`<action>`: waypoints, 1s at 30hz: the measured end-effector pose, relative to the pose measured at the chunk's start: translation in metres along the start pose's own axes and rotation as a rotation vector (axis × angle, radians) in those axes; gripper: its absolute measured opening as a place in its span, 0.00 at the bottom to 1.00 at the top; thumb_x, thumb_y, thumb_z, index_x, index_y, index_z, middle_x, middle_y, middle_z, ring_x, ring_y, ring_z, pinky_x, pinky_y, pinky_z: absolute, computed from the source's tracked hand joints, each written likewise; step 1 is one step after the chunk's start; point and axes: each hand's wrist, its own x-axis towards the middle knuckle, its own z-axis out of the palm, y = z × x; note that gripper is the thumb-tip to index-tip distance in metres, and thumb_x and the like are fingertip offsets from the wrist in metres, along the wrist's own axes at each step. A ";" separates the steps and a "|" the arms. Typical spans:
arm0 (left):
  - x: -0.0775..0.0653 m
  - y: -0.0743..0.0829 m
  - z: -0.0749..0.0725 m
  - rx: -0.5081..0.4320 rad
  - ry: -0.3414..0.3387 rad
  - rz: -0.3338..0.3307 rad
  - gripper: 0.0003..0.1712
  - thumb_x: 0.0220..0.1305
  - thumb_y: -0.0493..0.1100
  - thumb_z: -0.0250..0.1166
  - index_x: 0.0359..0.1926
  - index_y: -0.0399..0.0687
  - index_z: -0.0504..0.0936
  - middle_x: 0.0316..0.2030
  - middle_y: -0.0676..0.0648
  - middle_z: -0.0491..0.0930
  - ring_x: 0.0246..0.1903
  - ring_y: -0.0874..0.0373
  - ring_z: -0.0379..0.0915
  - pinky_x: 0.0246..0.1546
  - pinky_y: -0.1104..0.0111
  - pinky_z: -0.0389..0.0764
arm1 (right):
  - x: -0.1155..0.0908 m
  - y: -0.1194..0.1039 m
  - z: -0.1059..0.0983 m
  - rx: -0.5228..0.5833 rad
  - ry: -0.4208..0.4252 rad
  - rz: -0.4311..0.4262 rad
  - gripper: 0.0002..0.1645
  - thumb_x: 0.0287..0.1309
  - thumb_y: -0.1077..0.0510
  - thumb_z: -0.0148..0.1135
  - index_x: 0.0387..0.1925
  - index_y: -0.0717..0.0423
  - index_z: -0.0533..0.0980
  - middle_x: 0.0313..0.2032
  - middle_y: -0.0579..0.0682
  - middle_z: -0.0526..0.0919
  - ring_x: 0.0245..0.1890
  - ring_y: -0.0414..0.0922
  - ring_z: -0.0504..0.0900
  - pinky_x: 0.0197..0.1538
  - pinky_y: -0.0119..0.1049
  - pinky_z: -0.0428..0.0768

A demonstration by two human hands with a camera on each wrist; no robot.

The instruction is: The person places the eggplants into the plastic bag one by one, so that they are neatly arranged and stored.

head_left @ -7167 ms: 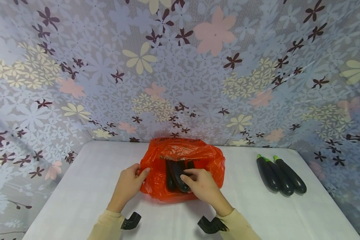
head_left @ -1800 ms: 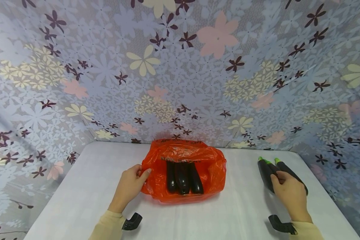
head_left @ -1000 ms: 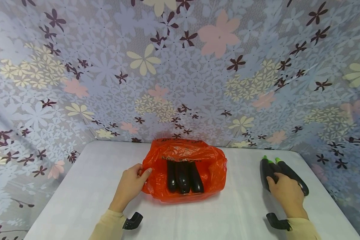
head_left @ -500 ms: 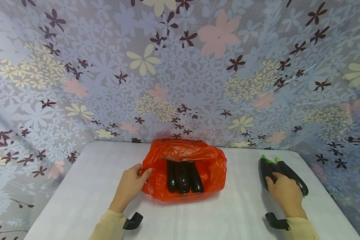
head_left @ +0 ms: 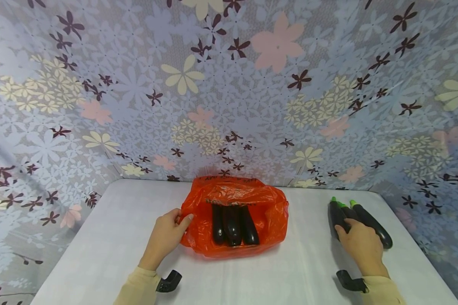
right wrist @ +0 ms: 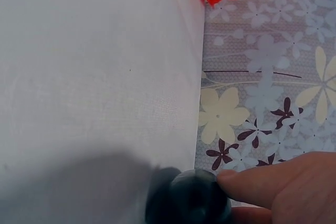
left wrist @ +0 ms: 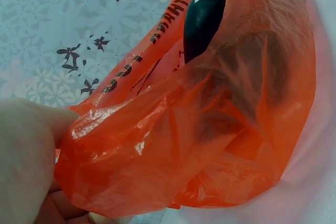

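A red plastic bag lies on the table with its mouth toward me. Inside it, three dark eggplants rest side by side. My left hand pinches the bag's left rim between thumb and fingers; in the left wrist view the red film stretches away from them. Over on the right, three more eggplants with green stem ends lie close together. My right hand grips one of them from above, covering much of it. In the right wrist view my thumb presses the side of a glossy eggplant.
A white cloth covers the table, whose far edge meets a flower-patterned fabric backdrop. Black curved mounts sit at both wrists.
My right hand has gone from inside the bag to the eggplants on the right, lately nudging slightly left. The bagged eggplants now lie in a row. My left hand keeps its hold.
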 end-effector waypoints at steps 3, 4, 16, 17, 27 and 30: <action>0.000 0.000 0.000 0.004 0.001 0.005 0.13 0.70 0.49 0.64 0.34 0.44 0.77 0.20 0.51 0.71 0.20 0.58 0.67 0.20 0.70 0.70 | -0.001 0.000 0.000 0.001 0.002 0.002 0.32 0.61 0.51 0.66 0.55 0.74 0.74 0.49 0.75 0.79 0.45 0.74 0.79 0.43 0.65 0.77; 0.000 0.000 0.000 0.006 0.001 0.006 0.13 0.70 0.49 0.64 0.34 0.44 0.77 0.20 0.51 0.71 0.20 0.59 0.67 0.20 0.70 0.70 | -0.001 0.000 0.000 0.004 0.003 0.002 0.32 0.60 0.51 0.67 0.55 0.74 0.74 0.49 0.75 0.78 0.45 0.74 0.79 0.43 0.65 0.77; -0.001 -0.002 0.001 0.012 0.006 0.017 0.14 0.70 0.49 0.64 0.33 0.44 0.76 0.20 0.51 0.70 0.21 0.59 0.66 0.20 0.70 0.69 | -0.001 0.001 0.002 0.056 -0.022 0.027 0.34 0.60 0.50 0.67 0.56 0.76 0.73 0.52 0.76 0.77 0.50 0.75 0.76 0.51 0.66 0.73; -0.001 -0.002 0.001 0.011 0.004 0.015 0.14 0.70 0.49 0.64 0.33 0.44 0.77 0.20 0.51 0.71 0.21 0.58 0.67 0.20 0.70 0.69 | -0.001 0.001 0.003 0.062 -0.018 0.029 0.34 0.60 0.50 0.67 0.56 0.76 0.73 0.52 0.75 0.77 0.50 0.74 0.76 0.50 0.66 0.73; -0.001 -0.004 0.001 0.017 0.007 0.017 0.14 0.69 0.49 0.64 0.32 0.45 0.76 0.20 0.51 0.70 0.20 0.58 0.67 0.20 0.70 0.70 | -0.003 0.002 0.005 0.088 -0.002 0.034 0.33 0.61 0.51 0.66 0.56 0.76 0.73 0.51 0.74 0.78 0.48 0.72 0.78 0.47 0.64 0.76; -0.002 -0.004 0.000 0.014 0.010 0.015 0.14 0.69 0.49 0.64 0.32 0.45 0.76 0.19 0.51 0.70 0.20 0.58 0.67 0.20 0.70 0.70 | -0.003 0.001 0.004 0.091 0.000 0.036 0.33 0.62 0.51 0.66 0.56 0.76 0.73 0.51 0.74 0.78 0.49 0.72 0.78 0.47 0.64 0.75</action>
